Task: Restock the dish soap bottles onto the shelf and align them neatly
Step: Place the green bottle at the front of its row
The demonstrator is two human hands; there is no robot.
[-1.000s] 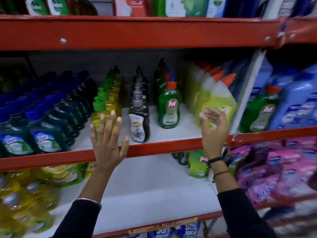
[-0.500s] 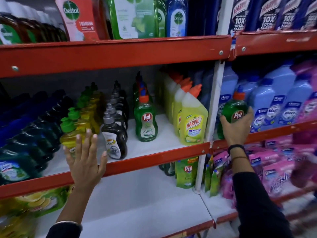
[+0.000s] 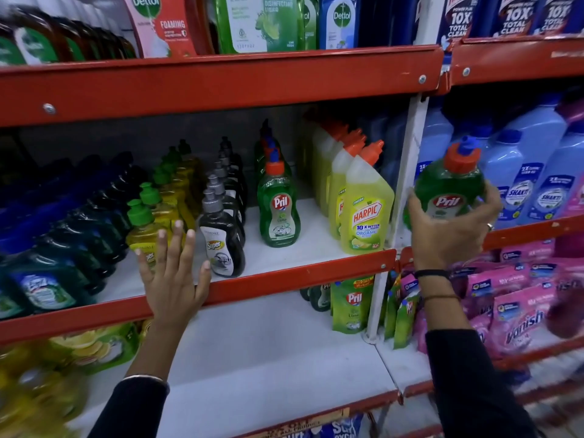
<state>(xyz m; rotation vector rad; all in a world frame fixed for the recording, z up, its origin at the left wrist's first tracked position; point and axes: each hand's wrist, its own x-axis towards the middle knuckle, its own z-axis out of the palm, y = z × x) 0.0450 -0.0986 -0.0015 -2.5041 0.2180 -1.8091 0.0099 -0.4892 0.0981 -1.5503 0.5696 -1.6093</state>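
Green Pril bottle [image 3: 450, 189] in right hand [image 3: 448, 230]

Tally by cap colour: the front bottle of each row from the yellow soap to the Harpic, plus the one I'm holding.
Green cap: 1 (yellow bottle)
Grey cap: 1 (Super bottle)
Orange cap: 3 (shelf Pril bottle, Harpic bottle, held Pril bottle in right hand)
Total: 5

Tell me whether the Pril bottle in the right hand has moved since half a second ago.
Yes. The Pril bottle is lifted clear of the red shelf edge, held in the right hand.
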